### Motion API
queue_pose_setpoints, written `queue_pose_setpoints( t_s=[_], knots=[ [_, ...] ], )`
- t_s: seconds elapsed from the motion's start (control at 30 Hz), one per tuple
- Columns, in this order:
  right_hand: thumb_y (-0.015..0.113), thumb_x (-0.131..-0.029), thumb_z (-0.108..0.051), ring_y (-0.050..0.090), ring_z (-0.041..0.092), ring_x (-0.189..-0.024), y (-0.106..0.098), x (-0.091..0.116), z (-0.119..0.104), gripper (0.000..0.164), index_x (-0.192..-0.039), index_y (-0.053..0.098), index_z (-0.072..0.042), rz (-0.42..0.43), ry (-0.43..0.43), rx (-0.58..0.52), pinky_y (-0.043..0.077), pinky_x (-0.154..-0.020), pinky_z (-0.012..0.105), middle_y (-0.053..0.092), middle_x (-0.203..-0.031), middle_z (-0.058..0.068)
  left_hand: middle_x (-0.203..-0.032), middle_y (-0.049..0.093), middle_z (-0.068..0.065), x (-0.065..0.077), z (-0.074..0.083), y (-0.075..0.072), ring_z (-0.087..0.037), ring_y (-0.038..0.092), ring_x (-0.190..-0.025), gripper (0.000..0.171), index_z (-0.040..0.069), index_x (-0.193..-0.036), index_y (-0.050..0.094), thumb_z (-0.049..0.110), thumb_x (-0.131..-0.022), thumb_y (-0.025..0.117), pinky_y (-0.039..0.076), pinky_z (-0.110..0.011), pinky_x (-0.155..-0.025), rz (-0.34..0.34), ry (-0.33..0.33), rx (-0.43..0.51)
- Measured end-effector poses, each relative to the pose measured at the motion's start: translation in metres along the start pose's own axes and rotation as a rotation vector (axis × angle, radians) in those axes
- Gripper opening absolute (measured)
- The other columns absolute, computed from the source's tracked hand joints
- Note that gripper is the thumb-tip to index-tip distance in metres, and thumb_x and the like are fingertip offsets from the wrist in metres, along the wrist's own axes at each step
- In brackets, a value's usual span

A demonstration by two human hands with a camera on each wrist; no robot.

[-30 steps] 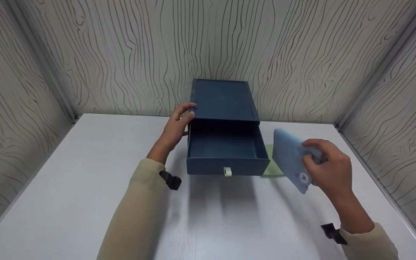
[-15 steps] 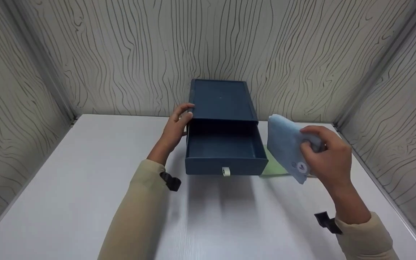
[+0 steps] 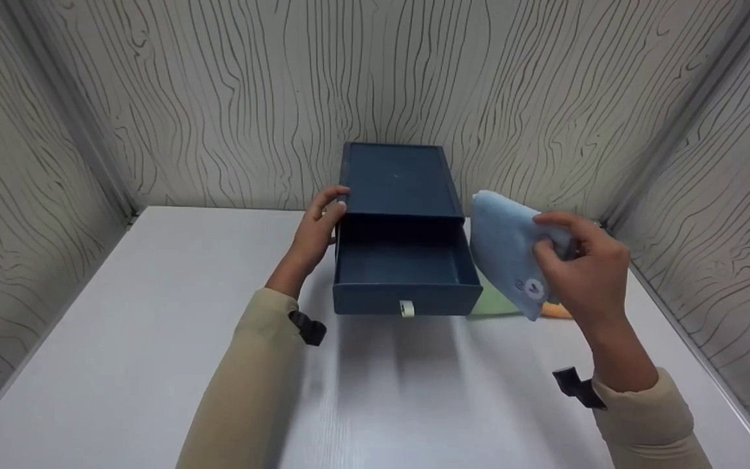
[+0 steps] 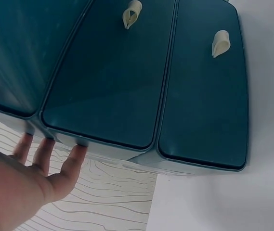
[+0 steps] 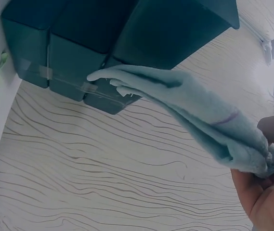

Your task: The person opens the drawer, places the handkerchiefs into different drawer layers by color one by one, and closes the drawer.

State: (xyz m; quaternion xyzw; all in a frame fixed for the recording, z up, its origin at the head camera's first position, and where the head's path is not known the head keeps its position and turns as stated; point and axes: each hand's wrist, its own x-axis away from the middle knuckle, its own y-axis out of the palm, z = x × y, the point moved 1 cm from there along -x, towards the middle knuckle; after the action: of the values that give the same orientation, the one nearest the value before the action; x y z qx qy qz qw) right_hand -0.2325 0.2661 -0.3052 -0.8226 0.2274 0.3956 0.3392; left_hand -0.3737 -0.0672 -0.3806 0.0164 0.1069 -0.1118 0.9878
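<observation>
A dark blue drawer unit (image 3: 401, 179) stands against the back wall, its top drawer (image 3: 372, 299) pulled out and hollow inside. My left hand (image 3: 314, 234) rests on the unit's left side; in the left wrist view its extended fingertips (image 4: 74, 156) touch that side. On the other side, my right hand (image 3: 588, 270) pinches one end of a folded light blue towel (image 3: 502, 241) between thumb and fingers. The towel hangs in the air just right of the drawer, with a round white patch near its lower corner. In the right wrist view its folded layers (image 5: 199, 110) stick out toward the unit.
A light green cloth (image 3: 493, 301) lies on the white table (image 3: 153, 326) right of the unit, partly behind the towel. Something orange (image 3: 556, 311) shows beside it, mostly hidden. Two lower drawers with pale pull tabs (image 4: 220, 43) are closed. Wood-patterned walls (image 3: 251, 98) surround the table.
My right hand has lifted the towel and brought it left, nearer the drawer. The orange thing has come into view beneath it. My left hand stays against the unit.
</observation>
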Motion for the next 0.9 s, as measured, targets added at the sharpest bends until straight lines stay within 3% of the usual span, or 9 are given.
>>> queue_pose_setpoints(
  t_s=[0.3,0.57,0.9],
  knots=[
    [0.062,-0.074,0.013,0.026,-0.004,-0.046,0.006,-0.009,-0.016,0.027,-0.093,0.074,-0.003,0.049,-0.088,-0.063,0.023,-0.044,0.012,0.059,-0.073,0.006,-0.154,0.028,-0.004,0.002,-0.001,0.001,-0.031,0.050,-0.124,0.037,0.020,-0.136,0.047,0.031,-0.101,0.046,0.042,-0.058,-0.099,0.024,0.042,-0.015],
    [0.061,-0.074,0.009,0.046,-0.004,-0.059,0.016,-0.019,-0.034,0.030,-0.095,0.075,-0.008,0.019,-0.184,-0.120,0.029,-0.046,0.010,0.070,-0.082,0.005,-0.155,0.027,-0.006,0.003,-0.003,0.002,-0.028,0.048,-0.125,0.036,0.021,-0.136,0.047,0.031,-0.101,0.045,0.042,-0.056,-0.099,0.041,0.040,-0.020],
    [0.067,-0.075,0.006,0.058,-0.009,-0.072,0.029,-0.022,-0.046,0.028,-0.099,0.072,-0.008,-0.024,-0.163,-0.161,0.043,-0.051,0.007,0.073,-0.088,0.007,-0.142,0.041,-0.009,0.002,-0.005,0.001,-0.028,0.052,-0.119,0.037,0.020,-0.137,0.046,0.030,-0.102,0.045,0.043,-0.056,-0.098,0.019,0.057,0.008]
  ],
)
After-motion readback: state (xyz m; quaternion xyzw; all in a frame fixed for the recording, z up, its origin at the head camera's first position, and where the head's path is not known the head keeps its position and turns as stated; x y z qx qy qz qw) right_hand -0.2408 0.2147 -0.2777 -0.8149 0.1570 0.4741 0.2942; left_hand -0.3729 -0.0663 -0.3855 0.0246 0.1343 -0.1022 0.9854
